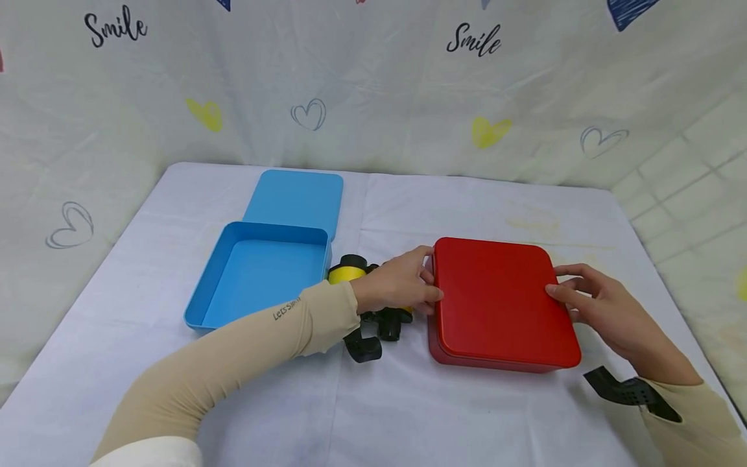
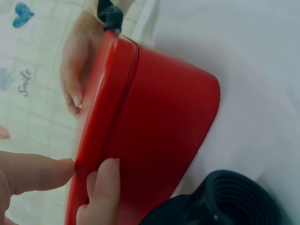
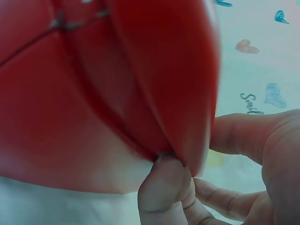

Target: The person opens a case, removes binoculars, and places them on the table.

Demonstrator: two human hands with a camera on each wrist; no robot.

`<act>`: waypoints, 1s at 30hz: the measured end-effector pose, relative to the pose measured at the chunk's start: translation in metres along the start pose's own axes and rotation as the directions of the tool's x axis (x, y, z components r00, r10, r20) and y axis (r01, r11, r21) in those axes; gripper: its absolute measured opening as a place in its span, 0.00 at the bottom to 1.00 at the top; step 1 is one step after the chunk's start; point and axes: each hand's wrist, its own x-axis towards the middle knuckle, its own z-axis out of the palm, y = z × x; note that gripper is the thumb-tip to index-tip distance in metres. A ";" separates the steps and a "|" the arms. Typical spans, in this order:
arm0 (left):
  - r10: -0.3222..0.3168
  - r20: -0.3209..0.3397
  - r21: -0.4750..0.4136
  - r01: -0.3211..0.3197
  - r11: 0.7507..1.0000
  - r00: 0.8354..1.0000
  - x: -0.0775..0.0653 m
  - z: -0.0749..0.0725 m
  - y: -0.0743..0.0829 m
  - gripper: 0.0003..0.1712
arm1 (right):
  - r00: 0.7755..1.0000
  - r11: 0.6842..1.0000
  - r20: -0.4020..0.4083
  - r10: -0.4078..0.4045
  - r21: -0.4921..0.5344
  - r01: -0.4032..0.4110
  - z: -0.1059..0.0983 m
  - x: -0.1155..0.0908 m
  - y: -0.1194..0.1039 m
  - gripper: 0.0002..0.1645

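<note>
A red box [image 2: 173,103] sits on the table with its red lid [image 1: 502,298] over it. My left hand [image 1: 399,282] pinches the lid's left edge, thumb on top and fingertips under the rim. On the opposite edge, my right hand [image 1: 613,311] grips the lid the same way. In the right wrist view a band of wall shows between the lid's rim and the lower box wall. Under and beside my left hand lies a black and yellow object [image 1: 345,274] with round tube ends, like toy binoculars, partly hidden by the hand.
An open blue box [image 1: 262,272] stands to the left, with a flat blue lid [image 1: 297,198] lying behind it. A white cloth covers the table [image 1: 280,415]. Printed curtains [image 1: 397,78] hang behind and at the sides.
</note>
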 end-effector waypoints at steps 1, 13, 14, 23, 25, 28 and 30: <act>0.002 -0.002 0.005 -0.002 1.000 1.000 0.000 0.000 0.000 0.45 | 1.000 1.000 -0.002 0.000 -0.001 0.000 0.000 0.000 0.000 0.36; 0.022 -0.010 0.015 -0.022 1.000 1.000 -0.001 0.002 0.001 0.46 | 1.000 0.999 -0.022 -0.013 -0.048 0.012 -0.007 -0.003 -0.009 0.36; 0.019 -0.010 0.009 -0.019 1.000 1.000 -0.002 0.002 0.001 0.46 | 1.000 0.999 -0.024 -0.013 -0.048 0.012 -0.007 -0.003 -0.009 0.36; 0.021 0.015 -0.047 -0.020 0.999 1.000 -0.001 -0.007 0.007 0.46 | 1.000 1.000 -0.019 -0.002 -0.022 0.001 -0.011 0.002 -0.011 0.37; 0.022 0.021 -0.075 -0.021 0.997 1.000 -0.001 -0.009 0.008 0.47 | 1.000 1.000 -0.015 0.000 -0.014 -0.001 -0.012 0.003 -0.012 0.37; 0.020 0.022 -0.117 -0.017 0.993 1.000 -0.001 -0.011 0.009 0.48 | 1.000 1.000 -0.014 -0.008 -0.012 0.007 -0.013 0.006 -0.013 0.35; 0.015 0.017 -0.132 -0.013 0.991 1.000 -0.001 -0.013 0.010 0.48 | 1.000 1.000 -0.016 -0.022 -0.011 0.022 -0.014 0.008 -0.015 0.34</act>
